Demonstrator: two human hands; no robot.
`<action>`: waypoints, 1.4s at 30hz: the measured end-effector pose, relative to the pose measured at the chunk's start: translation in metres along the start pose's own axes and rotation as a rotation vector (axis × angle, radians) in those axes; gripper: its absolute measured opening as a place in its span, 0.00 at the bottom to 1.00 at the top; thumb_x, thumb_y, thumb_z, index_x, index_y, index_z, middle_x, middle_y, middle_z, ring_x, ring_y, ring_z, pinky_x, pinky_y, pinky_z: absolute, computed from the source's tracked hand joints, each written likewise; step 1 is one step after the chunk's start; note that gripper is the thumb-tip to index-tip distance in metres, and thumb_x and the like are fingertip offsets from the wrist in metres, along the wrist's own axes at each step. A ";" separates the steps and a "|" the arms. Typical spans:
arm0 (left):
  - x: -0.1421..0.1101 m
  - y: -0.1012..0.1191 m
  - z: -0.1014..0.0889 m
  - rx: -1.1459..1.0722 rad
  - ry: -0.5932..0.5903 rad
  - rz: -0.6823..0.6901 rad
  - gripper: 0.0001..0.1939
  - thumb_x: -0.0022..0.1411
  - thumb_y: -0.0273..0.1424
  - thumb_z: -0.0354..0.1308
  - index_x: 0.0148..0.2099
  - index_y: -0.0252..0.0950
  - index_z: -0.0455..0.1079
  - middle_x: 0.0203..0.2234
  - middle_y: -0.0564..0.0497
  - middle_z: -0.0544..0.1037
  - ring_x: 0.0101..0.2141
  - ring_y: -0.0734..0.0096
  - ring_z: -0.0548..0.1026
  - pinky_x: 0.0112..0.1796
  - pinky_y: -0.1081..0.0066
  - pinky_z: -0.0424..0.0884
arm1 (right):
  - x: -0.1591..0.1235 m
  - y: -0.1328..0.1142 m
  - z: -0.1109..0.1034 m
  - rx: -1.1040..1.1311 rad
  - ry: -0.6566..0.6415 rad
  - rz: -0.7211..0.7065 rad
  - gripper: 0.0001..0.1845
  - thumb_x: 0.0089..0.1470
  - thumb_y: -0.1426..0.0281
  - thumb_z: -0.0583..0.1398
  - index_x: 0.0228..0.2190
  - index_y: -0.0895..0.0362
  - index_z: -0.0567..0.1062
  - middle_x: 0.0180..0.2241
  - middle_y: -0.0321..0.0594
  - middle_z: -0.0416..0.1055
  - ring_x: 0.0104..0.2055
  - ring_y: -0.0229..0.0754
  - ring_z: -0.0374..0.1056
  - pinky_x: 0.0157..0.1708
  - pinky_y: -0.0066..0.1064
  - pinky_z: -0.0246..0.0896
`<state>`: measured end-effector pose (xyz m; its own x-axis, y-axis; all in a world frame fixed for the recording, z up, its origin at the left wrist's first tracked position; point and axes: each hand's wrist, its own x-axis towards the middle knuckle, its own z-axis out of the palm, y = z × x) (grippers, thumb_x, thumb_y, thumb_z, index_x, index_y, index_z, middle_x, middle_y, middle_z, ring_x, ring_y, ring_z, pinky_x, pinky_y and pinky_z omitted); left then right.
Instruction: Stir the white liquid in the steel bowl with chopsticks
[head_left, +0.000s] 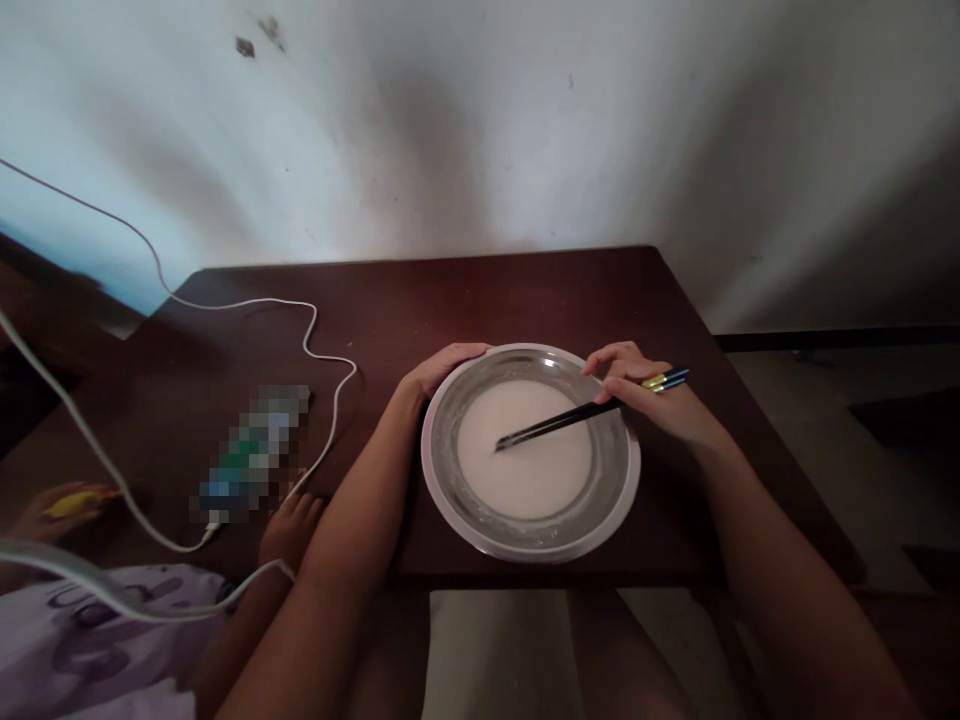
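Note:
A wide metal bowl (616,478) with a pale rim sits on the dark brown table and holds a smooth white liquid (517,480). Around the bowl's far left rim curls my left hand (448,366), its fingertips partly hidden behind the edge. My right hand (637,385), above the right side of the bowl, grips a pair of black chopsticks (559,423) with gold and blue ends. The chopsticks lie close together at a slant, and their tips dip into the liquid near its middle.
The brown table (480,300) stands against a stained wall. To the left lies a blurred-out device (255,450) with a white cable (335,400) trailing over the table. Beside it another person's hand (296,520) rests; that person's other hand is near a yellow object (75,503).

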<state>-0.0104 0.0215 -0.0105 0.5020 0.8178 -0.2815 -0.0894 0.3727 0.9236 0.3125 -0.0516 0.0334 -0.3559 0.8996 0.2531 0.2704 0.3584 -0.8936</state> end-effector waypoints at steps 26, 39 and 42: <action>-0.001 0.000 -0.001 0.013 -0.019 0.007 0.20 0.53 0.46 0.75 0.38 0.32 0.84 0.32 0.45 0.86 0.37 0.61 0.81 0.47 0.65 0.75 | -0.004 0.001 -0.009 0.054 0.102 -0.007 0.24 0.65 0.57 0.62 0.18 0.48 0.80 0.39 0.42 0.81 0.52 0.55 0.70 0.57 0.53 0.61; -0.001 0.000 0.000 0.002 -0.001 -0.005 0.22 0.53 0.46 0.75 0.41 0.33 0.85 0.36 0.43 0.87 0.42 0.56 0.82 0.50 0.63 0.74 | 0.002 0.003 -0.007 -0.127 0.160 -0.020 0.19 0.60 0.64 0.62 0.18 0.50 0.71 0.39 0.42 0.80 0.51 0.56 0.69 0.55 0.52 0.61; -0.001 0.001 0.000 0.014 -0.006 -0.003 0.23 0.52 0.47 0.75 0.39 0.32 0.84 0.35 0.43 0.87 0.42 0.55 0.82 0.50 0.62 0.74 | 0.001 0.005 -0.009 -0.111 0.196 -0.029 0.13 0.58 0.66 0.64 0.22 0.50 0.75 0.39 0.42 0.80 0.51 0.56 0.70 0.56 0.53 0.59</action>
<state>-0.0108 0.0210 -0.0097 0.5077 0.8138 -0.2828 -0.0754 0.3690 0.9264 0.3213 -0.0470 0.0326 -0.1868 0.9161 0.3547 0.3636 0.3999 -0.8414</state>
